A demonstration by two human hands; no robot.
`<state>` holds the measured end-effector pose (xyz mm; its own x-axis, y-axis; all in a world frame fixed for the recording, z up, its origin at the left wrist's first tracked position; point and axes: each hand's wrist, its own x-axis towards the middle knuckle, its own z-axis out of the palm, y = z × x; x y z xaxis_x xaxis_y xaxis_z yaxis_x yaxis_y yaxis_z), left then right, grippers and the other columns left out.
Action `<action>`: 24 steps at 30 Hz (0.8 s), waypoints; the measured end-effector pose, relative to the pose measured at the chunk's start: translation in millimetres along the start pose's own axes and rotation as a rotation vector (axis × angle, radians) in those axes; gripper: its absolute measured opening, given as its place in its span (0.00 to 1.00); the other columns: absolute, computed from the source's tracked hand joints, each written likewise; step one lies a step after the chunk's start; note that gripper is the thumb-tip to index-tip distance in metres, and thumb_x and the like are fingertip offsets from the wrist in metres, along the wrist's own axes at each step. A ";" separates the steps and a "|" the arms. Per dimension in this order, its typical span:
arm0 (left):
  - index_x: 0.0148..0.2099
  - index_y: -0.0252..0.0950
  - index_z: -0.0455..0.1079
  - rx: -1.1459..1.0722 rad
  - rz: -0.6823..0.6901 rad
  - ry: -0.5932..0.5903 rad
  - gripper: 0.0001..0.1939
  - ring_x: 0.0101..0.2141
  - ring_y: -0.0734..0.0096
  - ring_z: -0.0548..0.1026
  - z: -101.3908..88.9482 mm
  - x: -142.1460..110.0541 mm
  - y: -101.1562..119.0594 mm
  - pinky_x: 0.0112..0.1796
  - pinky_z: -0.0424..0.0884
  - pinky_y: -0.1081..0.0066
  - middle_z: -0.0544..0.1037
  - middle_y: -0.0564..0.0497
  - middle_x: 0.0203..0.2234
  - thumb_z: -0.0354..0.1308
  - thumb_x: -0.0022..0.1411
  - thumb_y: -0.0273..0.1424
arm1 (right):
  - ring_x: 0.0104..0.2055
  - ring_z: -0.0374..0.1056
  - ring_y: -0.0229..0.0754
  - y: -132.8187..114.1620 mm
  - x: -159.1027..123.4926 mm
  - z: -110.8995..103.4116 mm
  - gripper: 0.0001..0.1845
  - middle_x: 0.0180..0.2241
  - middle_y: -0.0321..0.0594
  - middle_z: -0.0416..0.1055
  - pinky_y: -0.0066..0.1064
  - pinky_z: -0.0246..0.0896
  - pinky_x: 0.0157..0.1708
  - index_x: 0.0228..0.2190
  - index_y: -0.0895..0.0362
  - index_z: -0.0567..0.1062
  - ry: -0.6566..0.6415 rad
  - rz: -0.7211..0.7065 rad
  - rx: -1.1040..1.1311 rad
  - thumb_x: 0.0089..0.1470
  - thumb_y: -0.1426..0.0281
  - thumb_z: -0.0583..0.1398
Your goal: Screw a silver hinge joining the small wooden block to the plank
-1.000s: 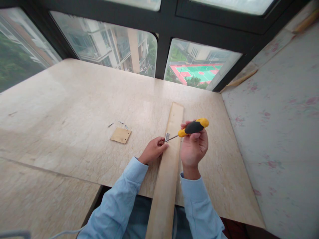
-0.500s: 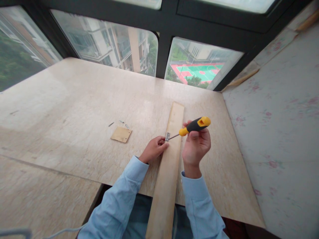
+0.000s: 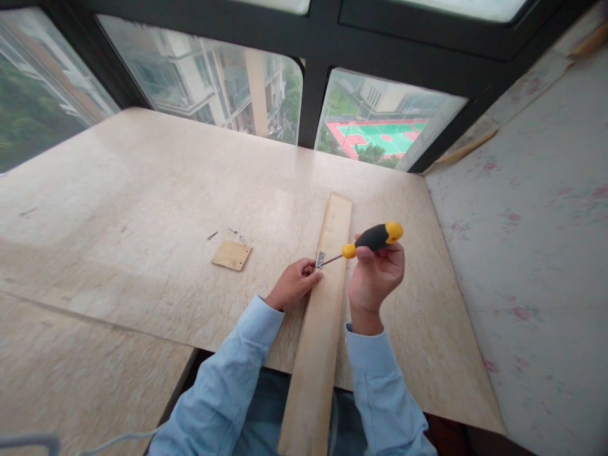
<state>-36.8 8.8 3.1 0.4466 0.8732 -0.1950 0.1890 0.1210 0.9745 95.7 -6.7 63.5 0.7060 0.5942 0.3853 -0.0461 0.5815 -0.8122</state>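
Note:
A long pale wooden board (image 3: 316, 354) runs from my lap onto the stone-look ledge. On its left edge sits a small metal hinge (image 3: 320, 258). My left hand (image 3: 298, 282) is closed on the hinge at the board's edge, thumb on the wood and fingers partly hidden at the side. In my right hand (image 3: 375, 278) is a yellow and black screwdriver (image 3: 373, 238), gripped by its handle. It slants down to the left, its tip at the lower part of the hinge. Any screw under the tip is too small to make out.
Left of the board lie a small square wooden piece (image 3: 232, 254) with holes, and several small screws (image 3: 242, 240) behind it. A dark window frame (image 3: 313, 107) bounds the ledge at the back. A flowered wall (image 3: 527, 253) rises on the right. A cable (image 3: 123, 437) shows at lower left.
The screwdriver handle has turned about its own axis in my right hand, its slot now facing another way. My left hand, the hinge and the board keep their places.

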 end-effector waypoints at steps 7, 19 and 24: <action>0.41 0.33 0.72 -0.001 0.002 -0.002 0.14 0.24 0.74 0.67 -0.1 0.5 -1.6 0.25 0.60 0.75 0.70 0.54 0.23 0.59 0.58 0.38 | 0.42 0.76 0.46 -7.4 -4.5 5.9 0.22 0.43 0.44 0.77 0.48 0.69 0.47 0.46 0.54 0.74 -0.209 0.137 0.076 0.59 0.52 0.57; 0.41 0.33 0.71 -0.002 -0.001 0.005 0.14 0.26 0.72 0.68 0.2 0.5 -2.3 0.27 0.62 0.74 0.71 0.53 0.24 0.60 0.57 0.38 | 0.36 0.75 0.41 -5.7 -1.3 2.4 0.20 0.38 0.36 0.75 0.43 0.71 0.43 0.41 0.52 0.73 -0.102 0.057 0.055 0.48 0.58 0.68; 0.42 0.32 0.70 -0.008 -0.005 -0.013 0.14 0.25 0.73 0.67 0.0 0.2 -1.4 0.26 0.61 0.74 0.70 0.54 0.24 0.59 0.58 0.38 | 0.44 0.76 0.46 -8.6 -1.8 6.9 0.25 0.47 0.42 0.76 0.52 0.66 0.52 0.50 0.51 0.71 -0.231 0.132 0.126 0.57 0.50 0.58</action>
<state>-36.9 8.8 1.7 0.4566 0.8665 -0.2017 0.1840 0.1298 0.9743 90.0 -8.9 72.8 0.5094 0.7717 0.3806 -0.2249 0.5464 -0.8068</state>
